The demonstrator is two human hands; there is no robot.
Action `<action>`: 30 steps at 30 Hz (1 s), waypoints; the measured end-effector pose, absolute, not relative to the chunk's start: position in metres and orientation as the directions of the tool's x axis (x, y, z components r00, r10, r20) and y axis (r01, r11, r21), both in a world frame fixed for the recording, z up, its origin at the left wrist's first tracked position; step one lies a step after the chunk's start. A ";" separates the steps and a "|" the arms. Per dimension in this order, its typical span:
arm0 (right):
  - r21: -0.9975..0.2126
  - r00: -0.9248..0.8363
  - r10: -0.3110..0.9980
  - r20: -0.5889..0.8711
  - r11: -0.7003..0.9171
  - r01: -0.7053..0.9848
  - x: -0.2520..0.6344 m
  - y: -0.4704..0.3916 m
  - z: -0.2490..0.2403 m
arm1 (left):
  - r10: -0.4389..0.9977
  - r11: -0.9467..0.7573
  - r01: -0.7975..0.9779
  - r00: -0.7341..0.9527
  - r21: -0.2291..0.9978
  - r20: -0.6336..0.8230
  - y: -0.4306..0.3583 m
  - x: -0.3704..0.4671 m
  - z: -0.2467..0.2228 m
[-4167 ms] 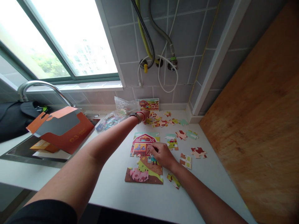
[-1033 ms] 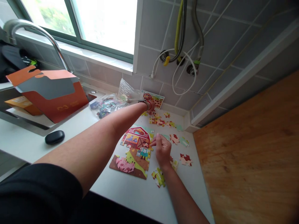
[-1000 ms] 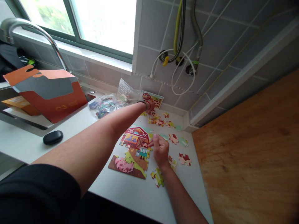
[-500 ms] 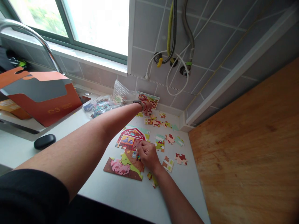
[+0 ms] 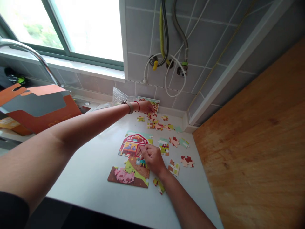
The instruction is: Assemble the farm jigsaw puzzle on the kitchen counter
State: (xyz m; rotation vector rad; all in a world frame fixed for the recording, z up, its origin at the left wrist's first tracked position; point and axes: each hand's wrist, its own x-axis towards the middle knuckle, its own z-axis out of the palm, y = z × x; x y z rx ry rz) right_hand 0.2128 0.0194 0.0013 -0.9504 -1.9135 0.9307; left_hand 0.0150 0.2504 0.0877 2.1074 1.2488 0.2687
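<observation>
My left hand (image 5: 147,107) reaches to the back of the white counter, its fingers bent down over loose puzzle pieces (image 5: 152,117) in front of the leaning picture card (image 5: 156,103). Whether those fingers grip a piece is too small to tell. A partly joined puzzle (image 5: 133,167) with a red barn and a pink spotted pig lies flat nearer to me. Over its right edge, my right hand (image 5: 152,156) is closed, its fingertips at the barn door; anything between them is hidden. Several more pieces, among them a tractor section (image 5: 164,146) and a brown-and-pink piece (image 5: 187,161), lie to the right.
An open orange box (image 5: 50,111) stands at the left by the sink and tap (image 5: 40,58). A clear plastic bag (image 5: 119,96) lies behind my left forearm. Hoses and a white cable (image 5: 175,95) hang on the tiled wall. A wooden panel (image 5: 252,143) borders the right side.
The view has shifted a little. My left forearm now lies lower and further left, and the fingers have come forward over the back pieces. My right hand stays by the barn.
</observation>
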 end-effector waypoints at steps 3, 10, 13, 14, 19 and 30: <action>-0.868 -0.371 0.874 0.313 0.422 0.261 0.213 0.021 0.001 | 0.801 -0.355 0.700 0.569 0.619 -0.184 0.230 0.015 0.098; -0.895 -0.128 0.936 0.326 0.350 0.277 0.216 0.031 -0.002 | 0.675 -0.425 0.657 0.689 0.623 -0.266 0.178 0.019 0.122; -0.967 -0.025 0.977 0.213 0.214 0.140 0.215 0.036 -0.002 | 0.614 -0.458 0.659 0.720 0.597 -0.323 0.158 0.024 0.129; -0.987 -0.026 0.989 0.148 0.150 0.062 0.214 0.037 -0.002 | 0.601 -0.470 0.663 0.724 0.582 -0.339 0.151 0.026 0.131; -0.982 -0.160 0.987 0.019 -0.012 -0.191 0.210 0.035 0.002 | 0.580 -0.517 0.660 0.739 0.545 -0.344 0.130 0.035 0.134; -0.979 0.007 0.982 0.190 0.190 -0.070 0.228 0.052 0.005 | 0.765 -0.562 0.782 0.615 0.268 -0.190 0.134 0.034 0.113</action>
